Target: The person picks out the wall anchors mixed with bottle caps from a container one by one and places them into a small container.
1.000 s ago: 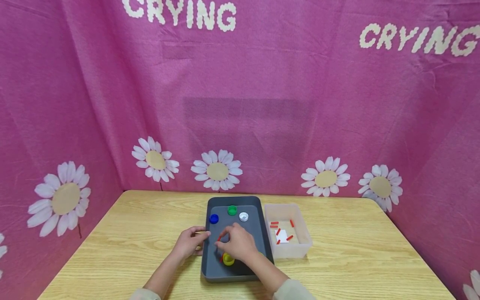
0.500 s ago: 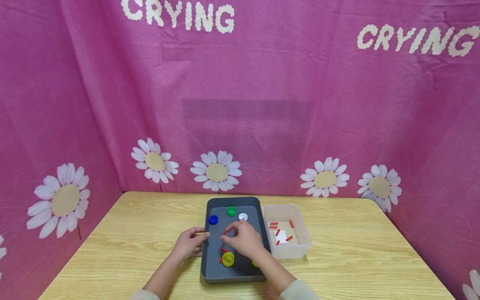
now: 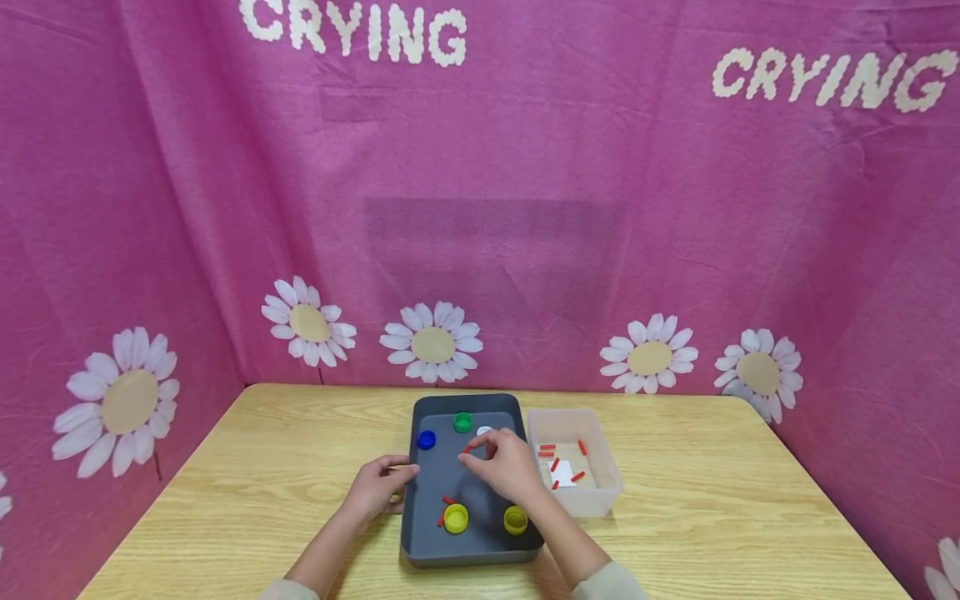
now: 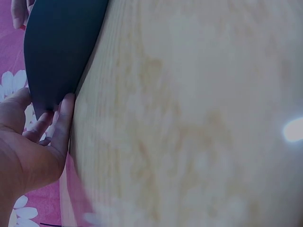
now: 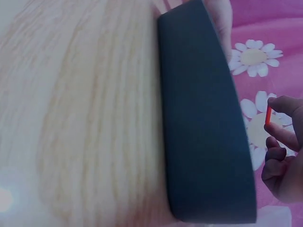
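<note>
My right hand (image 3: 506,467) pinches a small red stick (image 5: 268,115) between thumb and index finger, over the dark grey tray (image 3: 472,557). Just behind it a white bottle cap (image 3: 484,431) is partly hidden by the fingers. At the tray's left side my left hand (image 3: 378,486) holds the wall, thumb at the rim and fingers low on the outside. Also in the tray are a green cap (image 3: 462,422), a blue cap (image 3: 426,440), a front yellow cap (image 3: 456,519) and a right yellow cap (image 3: 515,521). Two loose red sticks (image 3: 448,501) lie beside the front yellow cap.
Right of the tray stands a translucent plastic box (image 3: 581,502) holding several red sticks (image 3: 582,447) and a white paper piece (image 3: 561,474). A wooden table (image 3: 697,483) carries everything. A pink curtain (image 3: 495,250) with flowers hangs behind and at both sides.
My right hand has moved from above the front yellow cap to the back right, carrying the red stick toward the white cap. Both yellow caps have come into full view. My left hand stays put.
</note>
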A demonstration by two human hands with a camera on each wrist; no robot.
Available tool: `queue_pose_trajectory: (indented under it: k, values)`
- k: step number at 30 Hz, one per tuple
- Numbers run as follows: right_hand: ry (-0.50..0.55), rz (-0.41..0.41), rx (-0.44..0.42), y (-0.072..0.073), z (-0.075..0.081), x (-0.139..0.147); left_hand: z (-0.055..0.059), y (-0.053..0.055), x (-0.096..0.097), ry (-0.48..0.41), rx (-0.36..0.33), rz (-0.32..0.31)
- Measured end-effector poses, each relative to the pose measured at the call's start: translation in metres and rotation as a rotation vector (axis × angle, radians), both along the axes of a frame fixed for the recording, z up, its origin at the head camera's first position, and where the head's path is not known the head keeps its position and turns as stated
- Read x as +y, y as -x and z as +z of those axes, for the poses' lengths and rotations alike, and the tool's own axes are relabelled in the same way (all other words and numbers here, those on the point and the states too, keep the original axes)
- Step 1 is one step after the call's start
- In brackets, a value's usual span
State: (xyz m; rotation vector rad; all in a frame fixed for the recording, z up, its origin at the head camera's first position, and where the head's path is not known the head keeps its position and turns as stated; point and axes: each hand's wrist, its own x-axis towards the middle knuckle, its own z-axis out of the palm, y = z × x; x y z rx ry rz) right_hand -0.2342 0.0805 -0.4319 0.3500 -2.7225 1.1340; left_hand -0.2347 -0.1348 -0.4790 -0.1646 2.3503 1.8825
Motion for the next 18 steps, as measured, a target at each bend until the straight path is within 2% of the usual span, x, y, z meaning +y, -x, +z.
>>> queue_pose_trajectory:
  k: [8,18]
  values:
    - [0.089,-0.010,-0.007,0.004,0.010,0.011,0.000,0.000,0.000,0.001,0.002,0.000]
    - [0.126,-0.077,-0.026,0.009,0.014,0.035,0.003,-0.003,0.000,-0.008,0.005,0.011]
